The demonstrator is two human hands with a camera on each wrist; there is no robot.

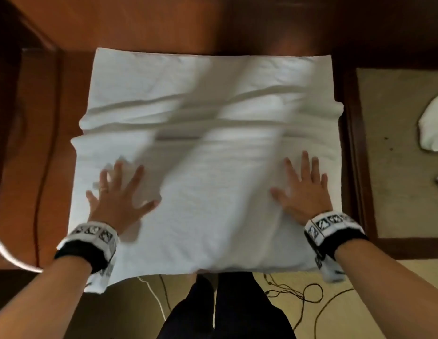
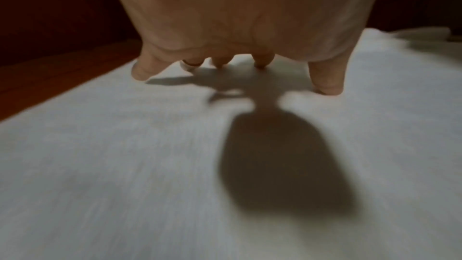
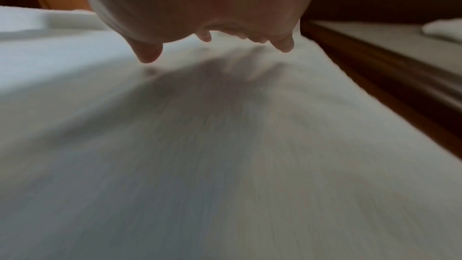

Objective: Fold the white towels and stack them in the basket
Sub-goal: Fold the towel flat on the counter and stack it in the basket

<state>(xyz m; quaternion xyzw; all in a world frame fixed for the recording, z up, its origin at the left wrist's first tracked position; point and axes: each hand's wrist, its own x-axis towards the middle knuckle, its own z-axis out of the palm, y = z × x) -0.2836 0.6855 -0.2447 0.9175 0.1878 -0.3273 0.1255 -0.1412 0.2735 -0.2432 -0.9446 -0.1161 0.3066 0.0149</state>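
Observation:
A large white towel (image 1: pixel 208 133) lies spread over a brown wooden table (image 1: pixel 42 143), wrinkled across its middle, with its near edge hanging over the table's front. My left hand (image 1: pixel 117 192) lies flat on the towel's near left part with its fingers spread. My right hand (image 1: pixel 303 187) lies flat on the near right part, fingers straight. In the left wrist view the left hand (image 2: pixel 237 62) hovers close over the towel (image 2: pixel 125 165). The right wrist view shows the right hand (image 3: pixel 212 42) just above the blurred towel (image 3: pixel 225 165). No basket is in view.
Another crumpled white cloth (image 1: pixel 433 123) lies on the beige carpet (image 1: pixel 396 167) to the right, past a dark wooden rail (image 1: pixel 355 143). Thin cables (image 1: pixel 298 294) trail on the floor near my legs. A white cord (image 1: pixel 7 253) curves at the left.

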